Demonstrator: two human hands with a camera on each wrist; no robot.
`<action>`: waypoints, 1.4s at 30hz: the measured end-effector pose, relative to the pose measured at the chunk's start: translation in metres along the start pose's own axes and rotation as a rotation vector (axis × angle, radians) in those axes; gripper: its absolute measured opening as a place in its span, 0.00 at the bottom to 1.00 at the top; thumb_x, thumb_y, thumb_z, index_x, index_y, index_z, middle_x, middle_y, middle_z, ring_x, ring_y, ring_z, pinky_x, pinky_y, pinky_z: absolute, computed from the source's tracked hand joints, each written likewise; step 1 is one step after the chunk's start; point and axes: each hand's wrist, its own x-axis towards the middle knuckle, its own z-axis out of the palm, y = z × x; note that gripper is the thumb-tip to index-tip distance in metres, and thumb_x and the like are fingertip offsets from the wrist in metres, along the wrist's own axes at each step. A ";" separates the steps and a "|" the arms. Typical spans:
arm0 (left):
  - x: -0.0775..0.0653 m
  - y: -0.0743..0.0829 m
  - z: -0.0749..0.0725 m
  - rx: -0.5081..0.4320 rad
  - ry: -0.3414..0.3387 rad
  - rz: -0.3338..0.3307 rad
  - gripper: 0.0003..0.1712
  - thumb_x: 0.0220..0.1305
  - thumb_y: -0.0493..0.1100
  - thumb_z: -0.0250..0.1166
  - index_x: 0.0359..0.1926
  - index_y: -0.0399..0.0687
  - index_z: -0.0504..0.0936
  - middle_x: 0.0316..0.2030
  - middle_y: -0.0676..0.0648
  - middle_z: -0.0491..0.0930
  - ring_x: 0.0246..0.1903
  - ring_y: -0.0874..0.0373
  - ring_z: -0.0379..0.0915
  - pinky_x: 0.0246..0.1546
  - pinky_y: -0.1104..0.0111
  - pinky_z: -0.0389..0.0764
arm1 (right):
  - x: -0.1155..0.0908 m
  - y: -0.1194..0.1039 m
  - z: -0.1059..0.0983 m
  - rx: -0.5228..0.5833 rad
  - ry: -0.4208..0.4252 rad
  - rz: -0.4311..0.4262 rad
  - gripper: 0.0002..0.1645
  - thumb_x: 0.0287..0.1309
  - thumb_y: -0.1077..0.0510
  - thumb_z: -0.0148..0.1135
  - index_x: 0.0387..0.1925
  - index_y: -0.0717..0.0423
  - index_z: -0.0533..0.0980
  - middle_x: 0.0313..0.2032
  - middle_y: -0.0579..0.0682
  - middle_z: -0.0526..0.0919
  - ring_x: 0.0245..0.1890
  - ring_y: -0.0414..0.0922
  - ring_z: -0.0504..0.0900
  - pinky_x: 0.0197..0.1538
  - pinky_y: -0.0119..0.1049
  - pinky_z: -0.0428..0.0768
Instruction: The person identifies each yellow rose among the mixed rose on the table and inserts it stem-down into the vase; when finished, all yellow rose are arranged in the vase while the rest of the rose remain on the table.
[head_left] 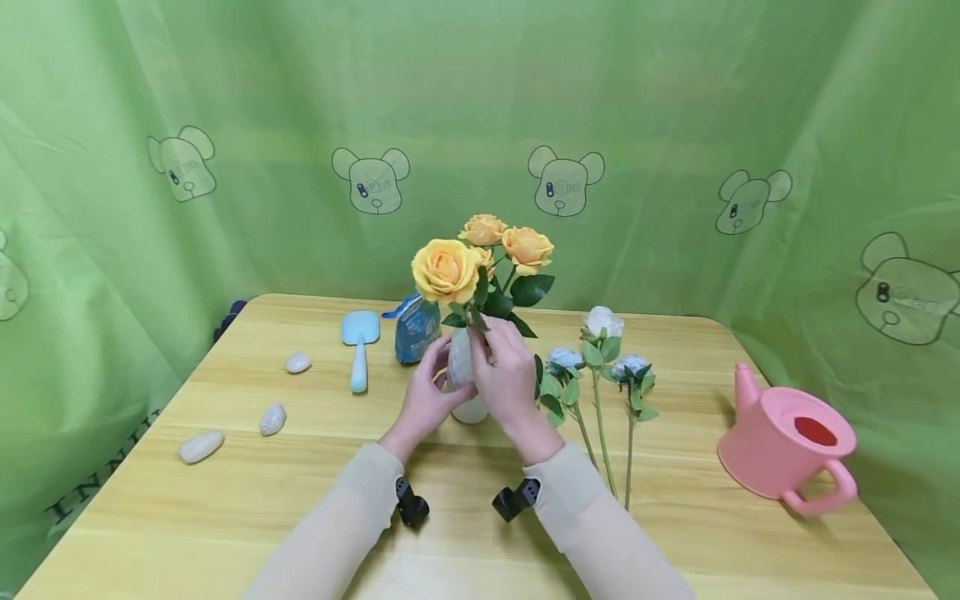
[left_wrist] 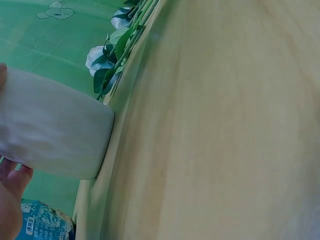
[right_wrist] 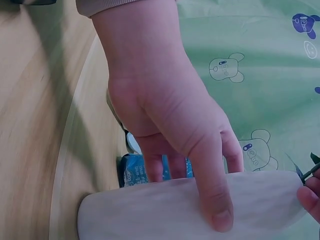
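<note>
A whitish vase (head_left: 460, 360) stands on the table in the middle of the head view. My left hand (head_left: 422, 398) grips it round its side, the thumb lying across the front in the right wrist view. Yellow roses (head_left: 447, 272) with dark green leaves rise from the vase mouth. There my right hand (head_left: 510, 375) pinches a green rose stem (right_wrist: 312, 171) between thumb and fingers. In the left wrist view the lower part of the vase (left_wrist: 55, 125) rests on the tabletop. The stems' lower ends are hidden.
Pale blue and white roses (head_left: 597, 375) lie right of the vase, and a pink watering can (head_left: 772, 442) stands farther right. Behind the left hand is a blue bag (head_left: 417, 330). A light blue shovel (head_left: 360, 337) and pale stones (head_left: 273, 419) lie on the left.
</note>
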 end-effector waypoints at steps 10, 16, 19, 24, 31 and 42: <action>-0.001 0.000 0.001 0.023 0.012 0.014 0.39 0.50 0.29 0.69 0.62 0.33 0.61 0.56 0.32 0.68 0.56 0.40 0.65 0.55 0.53 0.70 | 0.001 -0.003 -0.001 0.014 -0.017 0.029 0.07 0.54 0.70 0.62 0.36 0.65 0.81 0.33 0.55 0.83 0.30 0.48 0.77 0.29 0.34 0.78; 0.003 -0.022 0.002 -0.001 0.018 -0.001 0.42 0.50 0.31 0.70 0.65 0.43 0.60 0.57 0.37 0.68 0.58 0.45 0.64 0.55 0.54 0.70 | 0.001 -0.005 0.002 -0.058 0.045 0.039 0.04 0.52 0.70 0.63 0.32 0.66 0.79 0.29 0.56 0.82 0.25 0.47 0.76 0.24 0.35 0.77; 0.004 -0.031 0.003 0.012 0.035 -0.013 0.43 0.49 0.33 0.71 0.65 0.49 0.62 0.58 0.42 0.69 0.57 0.49 0.65 0.55 0.56 0.70 | 0.001 -0.006 0.002 -0.091 0.062 0.053 0.01 0.52 0.71 0.61 0.28 0.65 0.78 0.28 0.56 0.80 0.25 0.47 0.75 0.24 0.35 0.77; 0.004 -0.034 0.003 0.022 0.055 -0.025 0.42 0.48 0.35 0.73 0.64 0.52 0.64 0.57 0.44 0.70 0.56 0.51 0.66 0.55 0.57 0.70 | 0.001 -0.008 0.002 -0.112 0.053 0.068 0.02 0.54 0.69 0.60 0.28 0.64 0.78 0.29 0.55 0.79 0.30 0.49 0.77 0.30 0.39 0.79; 0.003 -0.024 0.002 0.000 0.031 -0.028 0.44 0.49 0.34 0.72 0.66 0.45 0.60 0.59 0.39 0.67 0.59 0.45 0.63 0.57 0.55 0.68 | 0.005 -0.010 0.000 -0.173 0.002 0.091 0.04 0.53 0.71 0.59 0.31 0.64 0.78 0.30 0.56 0.80 0.31 0.51 0.76 0.31 0.41 0.79; -0.002 -0.001 0.000 -0.002 0.013 -0.002 0.43 0.50 0.33 0.71 0.66 0.42 0.60 0.58 0.37 0.69 0.58 0.46 0.64 0.57 0.55 0.68 | -0.018 -0.003 -0.018 -0.160 -0.021 0.123 0.08 0.48 0.69 0.67 0.34 0.64 0.82 0.32 0.55 0.79 0.28 0.48 0.77 0.28 0.37 0.79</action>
